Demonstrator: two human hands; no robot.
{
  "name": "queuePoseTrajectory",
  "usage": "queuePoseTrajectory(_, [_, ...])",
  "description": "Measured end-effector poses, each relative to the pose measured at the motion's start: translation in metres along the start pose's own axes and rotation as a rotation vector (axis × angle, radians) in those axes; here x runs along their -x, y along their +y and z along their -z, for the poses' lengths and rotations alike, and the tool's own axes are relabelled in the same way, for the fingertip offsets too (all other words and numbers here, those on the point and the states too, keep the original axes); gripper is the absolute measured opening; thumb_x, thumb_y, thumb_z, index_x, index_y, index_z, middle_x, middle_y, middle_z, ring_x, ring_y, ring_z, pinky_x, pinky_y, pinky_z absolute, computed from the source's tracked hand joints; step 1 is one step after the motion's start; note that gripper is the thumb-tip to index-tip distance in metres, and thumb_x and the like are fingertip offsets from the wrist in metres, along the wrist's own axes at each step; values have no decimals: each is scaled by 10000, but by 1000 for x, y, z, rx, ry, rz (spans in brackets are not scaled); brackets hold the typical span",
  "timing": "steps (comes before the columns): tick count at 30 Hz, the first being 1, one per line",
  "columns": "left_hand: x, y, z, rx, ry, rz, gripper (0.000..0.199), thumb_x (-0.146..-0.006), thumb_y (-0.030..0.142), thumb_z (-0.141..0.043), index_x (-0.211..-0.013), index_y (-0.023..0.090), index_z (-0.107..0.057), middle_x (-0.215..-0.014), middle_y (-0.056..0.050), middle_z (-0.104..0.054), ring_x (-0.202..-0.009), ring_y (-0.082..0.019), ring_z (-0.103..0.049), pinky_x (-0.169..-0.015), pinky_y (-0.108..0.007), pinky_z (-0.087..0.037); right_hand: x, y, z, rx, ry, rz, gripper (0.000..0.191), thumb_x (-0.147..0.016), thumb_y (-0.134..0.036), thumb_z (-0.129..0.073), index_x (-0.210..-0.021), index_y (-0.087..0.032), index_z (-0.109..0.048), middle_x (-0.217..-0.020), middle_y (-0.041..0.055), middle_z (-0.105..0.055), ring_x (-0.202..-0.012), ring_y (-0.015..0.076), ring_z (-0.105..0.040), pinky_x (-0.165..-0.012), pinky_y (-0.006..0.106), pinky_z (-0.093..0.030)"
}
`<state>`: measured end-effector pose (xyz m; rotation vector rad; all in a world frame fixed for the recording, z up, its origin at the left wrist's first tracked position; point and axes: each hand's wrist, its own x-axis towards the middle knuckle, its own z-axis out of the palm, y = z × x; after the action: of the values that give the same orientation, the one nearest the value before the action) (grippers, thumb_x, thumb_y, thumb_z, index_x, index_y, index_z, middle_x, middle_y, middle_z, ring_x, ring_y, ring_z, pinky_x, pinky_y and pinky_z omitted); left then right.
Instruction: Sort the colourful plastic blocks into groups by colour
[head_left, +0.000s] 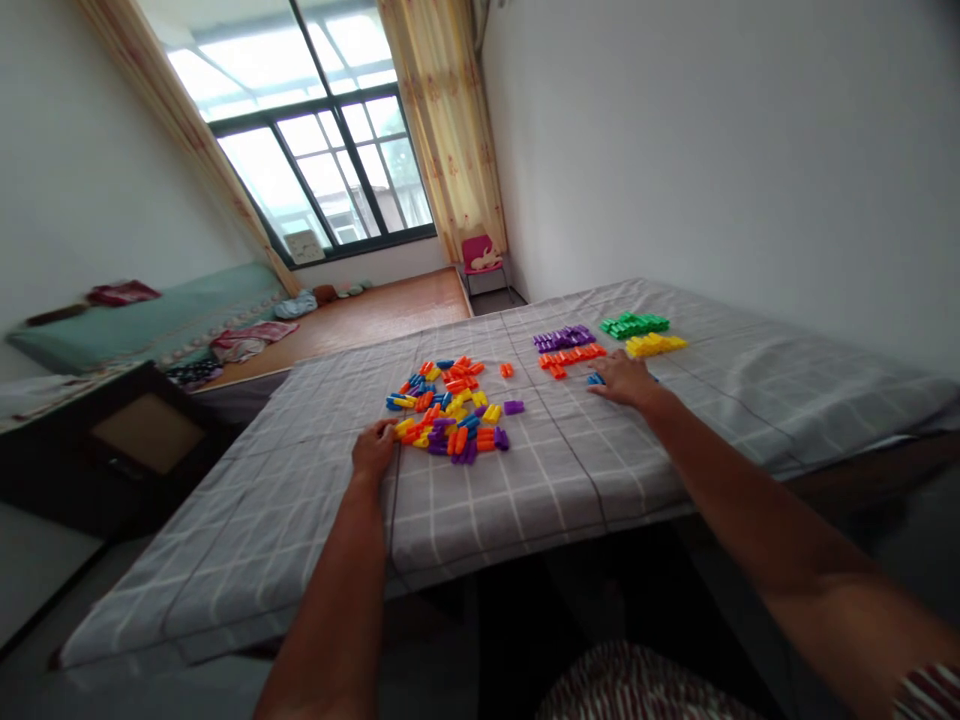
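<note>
Beside the multicoloured pile (457, 405) rests the left hand (373, 450)

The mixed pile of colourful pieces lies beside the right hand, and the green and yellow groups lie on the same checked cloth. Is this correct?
Not quite: the head view shows the mixed pile beside the left hand, not the right hand. The green group and yellow group do lie on the same checked cloth.
</note>
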<state>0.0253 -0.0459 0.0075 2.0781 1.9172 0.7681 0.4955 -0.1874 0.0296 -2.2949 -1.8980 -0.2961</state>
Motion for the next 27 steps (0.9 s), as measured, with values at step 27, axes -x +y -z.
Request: queuePoseTrajectory(27, [-2, -3, 1, -1, -12, -11, 379, -850, 322, -443, -1083, 217, -722, -1056, -57, -727, -965, -215, -646, -772, -267, -465, -17, 17, 10, -516, 237, -103, 403, -815, -308, -655, -1186, -155, -619, -1040, 88, -695, -866, 177, -652, -766, 268, -494])
